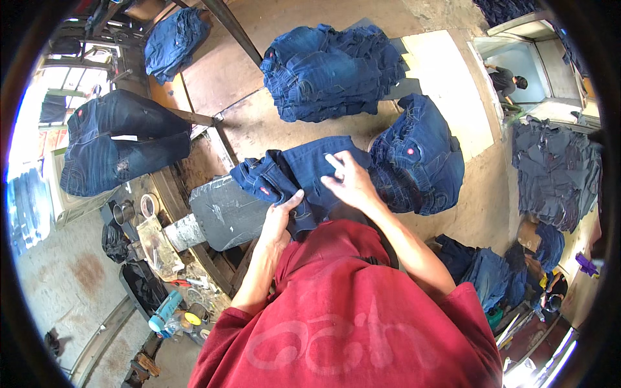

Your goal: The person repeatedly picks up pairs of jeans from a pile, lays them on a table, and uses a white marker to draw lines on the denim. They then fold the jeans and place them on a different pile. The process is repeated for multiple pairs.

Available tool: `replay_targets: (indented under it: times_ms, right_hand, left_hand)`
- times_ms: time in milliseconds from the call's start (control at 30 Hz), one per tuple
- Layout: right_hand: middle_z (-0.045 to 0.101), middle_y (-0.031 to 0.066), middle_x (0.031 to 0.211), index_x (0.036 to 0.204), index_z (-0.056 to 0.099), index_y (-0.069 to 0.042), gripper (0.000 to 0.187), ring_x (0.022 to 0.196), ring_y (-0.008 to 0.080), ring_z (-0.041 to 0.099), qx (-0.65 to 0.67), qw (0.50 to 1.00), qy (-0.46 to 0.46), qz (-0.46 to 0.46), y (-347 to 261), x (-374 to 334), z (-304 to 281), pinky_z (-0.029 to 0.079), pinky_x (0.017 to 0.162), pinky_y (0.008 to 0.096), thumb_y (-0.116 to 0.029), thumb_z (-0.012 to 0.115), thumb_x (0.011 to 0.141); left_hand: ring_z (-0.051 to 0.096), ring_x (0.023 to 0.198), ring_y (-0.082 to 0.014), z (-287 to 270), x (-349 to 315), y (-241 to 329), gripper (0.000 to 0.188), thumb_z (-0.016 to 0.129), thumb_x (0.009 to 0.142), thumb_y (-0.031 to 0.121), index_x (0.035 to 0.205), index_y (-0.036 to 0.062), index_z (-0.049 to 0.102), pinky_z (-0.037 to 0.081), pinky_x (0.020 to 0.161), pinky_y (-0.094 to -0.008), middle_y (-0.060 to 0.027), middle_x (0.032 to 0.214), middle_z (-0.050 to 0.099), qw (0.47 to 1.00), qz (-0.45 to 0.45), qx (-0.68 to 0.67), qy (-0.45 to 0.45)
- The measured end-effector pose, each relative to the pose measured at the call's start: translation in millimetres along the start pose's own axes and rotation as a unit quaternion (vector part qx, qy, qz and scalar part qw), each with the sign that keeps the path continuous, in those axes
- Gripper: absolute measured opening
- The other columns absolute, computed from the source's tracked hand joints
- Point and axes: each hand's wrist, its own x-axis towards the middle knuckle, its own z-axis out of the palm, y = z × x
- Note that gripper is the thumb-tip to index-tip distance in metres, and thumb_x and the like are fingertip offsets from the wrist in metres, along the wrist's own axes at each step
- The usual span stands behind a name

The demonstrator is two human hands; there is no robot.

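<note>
A pair of dark blue jeans [310,165], partly folded, lies across my front with a small red mark near its waist. My left hand [279,220] grips its near edge, thumb on top and the other fingers hidden by the cloth. Over the leg part is my right hand [352,181], fingers stretched and apart; a pale tip shows at one finger, too small to make out. Beneath the jeans' left end sits a dark padded board [226,213]. Just right of them, folded jeans [420,155] are stacked, touching or nearly touching.
A tall jeans pile [330,71] stands ahead, a smaller one [174,42] far left. Another pair [123,142] is spread at left. Tape rolls [149,205] and a turquoise bottle [166,310] crowd the left bench. Dark garments [556,171] are heaped right. A person [508,83] is far right.
</note>
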Motion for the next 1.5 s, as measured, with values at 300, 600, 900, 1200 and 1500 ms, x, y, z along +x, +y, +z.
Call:
replay_targets:
  times_ms: [300,600,900,1200,1500]
  right_hand:
    - [0.076,0.0155,0.09,0.133,0.05,-0.014,0.064,0.088,0.0411,0.078,-0.119,0.992,0.031,-0.038,-14.4,5.5,7.0,0.06,0.08,0.0537,-0.028,0.089,0.085]
    - [0.073,0.0201,0.085,0.129,0.049,-0.011,0.029,0.076,0.0409,0.075,-0.031,0.981,0.102,-0.16,-4.9,-57.3,-23.7,0.059,0.067,0.0531,-0.006,0.064,0.104]
    - [0.073,0.0141,0.063,0.123,0.068,-0.004,0.028,0.053,0.0315,0.073,-0.296,0.932,0.057,-0.204,-57.5,-88.8,32.1,0.059,0.052,0.0455,-0.018,0.064,0.1]
    - [0.069,0.0118,0.059,0.11,0.064,-0.008,0.013,0.048,0.0302,0.069,-0.322,0.927,0.068,-0.18,-61.1,-81.8,38.9,0.056,0.051,0.0436,-0.016,0.067,0.1]
    - [0.07,0.0132,0.062,0.105,0.064,-0.013,0.009,0.051,0.0342,0.071,-0.277,0.927,0.201,-0.156,-56.6,-81.5,40.2,0.057,0.049,0.0485,-0.019,0.068,0.1]
  left_hand:
    - [0.074,0.107,-0.0239,-10.0,13.3,-15.7,0.04,0.082,0.096,0.006,0.133,0.0014,0.071,0.059,0.1,-0.0416,-0.0095,0.123,0.078,0.993,0.114,-0.012,-0.001]
    - [0.074,0.114,-0.027,-36.0,52.4,5.6,0.047,0.082,0.087,-0.005,0.133,-0.0011,0.071,0.06,0.102,-0.0447,-0.0114,0.128,0.077,0.975,-0.044,0.085,-0.2]
    - [0.076,0.114,-0.0297,-73.7,93.6,3.3,0.051,0.08,0.083,-0.012,0.132,-0.0034,0.073,0.06,0.105,-0.0471,-0.0144,0.128,0.078,0.945,-0.074,0.141,-0.285]
    - [0.075,0.118,-0.029,-68.0,93.3,8.4,0.053,0.081,0.085,-0.011,0.137,-0.0034,0.071,0.058,0.108,-0.0466,-0.0146,0.134,0.076,0.933,-0.084,0.146,-0.317]
    - [0.074,0.119,-0.0303,-70.2,99.1,4.1,0.049,0.081,0.086,-0.009,0.134,-0.0032,0.073,0.057,0.11,-0.0472,-0.015,0.132,0.077,0.924,-0.093,0.106,-0.356]
